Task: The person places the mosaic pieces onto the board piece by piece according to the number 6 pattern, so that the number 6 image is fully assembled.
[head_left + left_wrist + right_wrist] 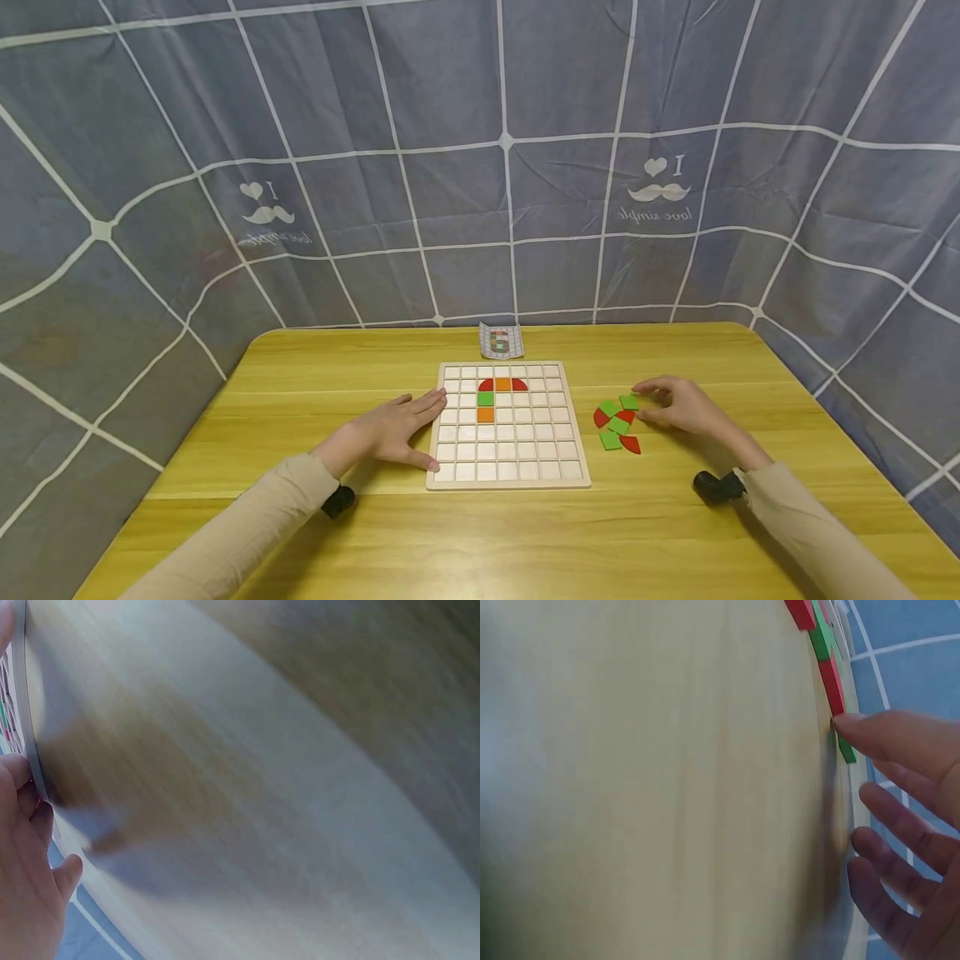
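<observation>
2 sleeves [240, 521] behind, my left hand [392, 428] lies spread against the board [510, 484]; my right hand [686, 406], thumb and fingers parted, has tiles [618, 426] just left of its fingertips.

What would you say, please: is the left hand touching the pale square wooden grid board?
Touching: the head view shows the left hand resting its fingertips on the board.

mirrored "i" [678, 165], "love simple" [655, 214], on curtain [457, 196]
</observation>
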`<move>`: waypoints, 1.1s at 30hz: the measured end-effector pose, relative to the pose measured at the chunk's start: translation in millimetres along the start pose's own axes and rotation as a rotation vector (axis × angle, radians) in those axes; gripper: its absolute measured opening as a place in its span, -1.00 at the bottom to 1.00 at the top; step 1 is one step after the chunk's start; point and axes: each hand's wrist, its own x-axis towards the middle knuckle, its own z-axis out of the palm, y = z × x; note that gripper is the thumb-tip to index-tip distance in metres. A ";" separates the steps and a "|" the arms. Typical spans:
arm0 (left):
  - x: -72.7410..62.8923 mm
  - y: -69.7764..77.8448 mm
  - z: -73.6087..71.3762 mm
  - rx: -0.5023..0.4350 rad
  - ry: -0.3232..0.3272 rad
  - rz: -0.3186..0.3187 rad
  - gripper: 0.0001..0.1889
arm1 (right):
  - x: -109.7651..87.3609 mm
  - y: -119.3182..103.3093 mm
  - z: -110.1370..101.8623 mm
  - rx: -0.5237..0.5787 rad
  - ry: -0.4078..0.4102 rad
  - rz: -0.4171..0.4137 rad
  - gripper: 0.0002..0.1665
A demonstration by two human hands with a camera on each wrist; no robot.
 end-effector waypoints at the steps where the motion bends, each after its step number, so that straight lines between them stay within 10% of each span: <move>1: 0.0 0.0 -0.1 0.001 0.000 -0.001 0.10 | 1.3 0.8 -0.4 0.003 -0.010 -0.008 -0.52; 15: -0.2 -1.0 -0.9 0.005 -0.004 0.004 0.11 | 11.3 3.3 -6.7 -0.007 -0.113 -0.014 -0.57; 33: 0.1 0.7 -2.1 -0.013 -0.019 -0.011 0.10 | 9.2 2.9 -2.0 -0.011 -0.032 -0.002 -0.67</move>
